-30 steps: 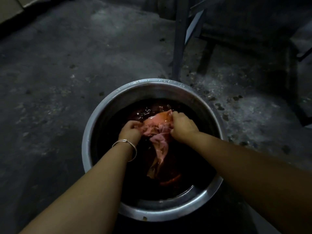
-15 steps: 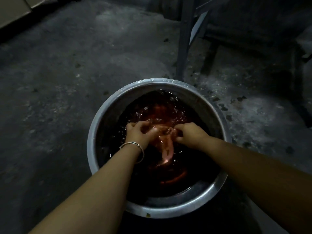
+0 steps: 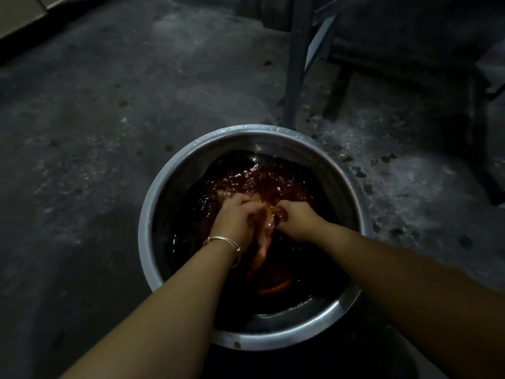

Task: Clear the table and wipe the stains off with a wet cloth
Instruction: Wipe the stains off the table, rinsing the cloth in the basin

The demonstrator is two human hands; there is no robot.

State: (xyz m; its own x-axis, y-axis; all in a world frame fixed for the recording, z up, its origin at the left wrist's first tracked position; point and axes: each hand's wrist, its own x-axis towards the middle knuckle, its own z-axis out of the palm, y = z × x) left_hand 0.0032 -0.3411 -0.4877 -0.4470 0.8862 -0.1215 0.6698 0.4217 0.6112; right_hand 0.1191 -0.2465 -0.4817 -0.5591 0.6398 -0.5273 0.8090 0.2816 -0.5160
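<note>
A wide metal basin [image 3: 169, 187] stands on the concrete floor, holding dark water. Inside it lies a pink-orange cloth [image 3: 266, 233], mostly under the rippling surface. My left hand [image 3: 235, 217], with a thin bangle on the wrist, grips the cloth from the left. My right hand [image 3: 296, 218] grips it from the right. Both fists meet over the middle of the basin, with the cloth bunched between them and trailing down toward me in the water.
A grey metal table leg [image 3: 296, 58] rises just behind the basin, with dark cross bars [image 3: 338, 91] to its right. Rough stained concrete floor [image 3: 95, 132] spreads to the left. A pale cabinet edge [image 3: 19, 17] shows at the top left.
The cloth, held up above the water a second ago, has been pushed down into it. My hands have moved closer together, and the water now ripples.
</note>
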